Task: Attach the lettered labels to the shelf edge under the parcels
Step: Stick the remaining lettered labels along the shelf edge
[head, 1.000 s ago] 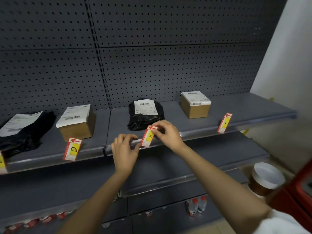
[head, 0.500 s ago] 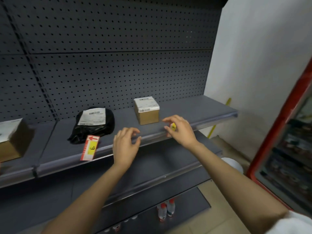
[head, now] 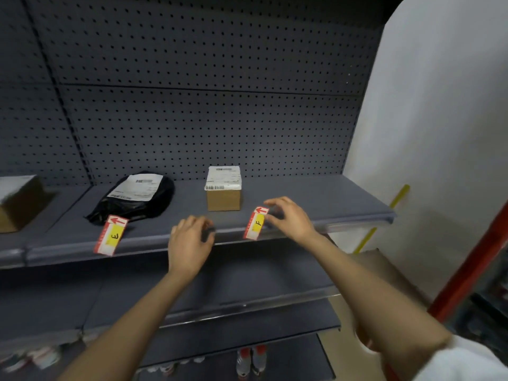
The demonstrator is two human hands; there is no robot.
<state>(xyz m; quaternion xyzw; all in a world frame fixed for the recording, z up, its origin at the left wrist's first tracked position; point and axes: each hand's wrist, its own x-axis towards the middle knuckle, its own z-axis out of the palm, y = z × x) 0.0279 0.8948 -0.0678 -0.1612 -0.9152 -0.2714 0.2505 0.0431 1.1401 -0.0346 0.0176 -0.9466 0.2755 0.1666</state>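
Observation:
Label E (head: 110,235), red and white with a yellow patch, hangs tilted on the grey shelf edge (head: 154,243) below the black bag parcel (head: 137,198). Label F (head: 255,223) hangs on the same edge, just right of and below the small cardboard box (head: 224,189). My right hand (head: 290,219) is at label F's right side, fingers spread and curved, fingertips at its top corner. My left hand (head: 189,242) rests on the shelf edge between the two labels, fingers curled over the lip and holding nothing.
Another cardboard box (head: 18,203) sits at the far left of the shelf. Lower shelves (head: 247,301) jut out below my arms, with bottles (head: 251,358) at the bottom. A white wall (head: 439,133) and a red frame (head: 467,270) stand on the right.
My right hand left label E and moved right to label F. My left hand slid right along the shelf edge. The view swung to the right.

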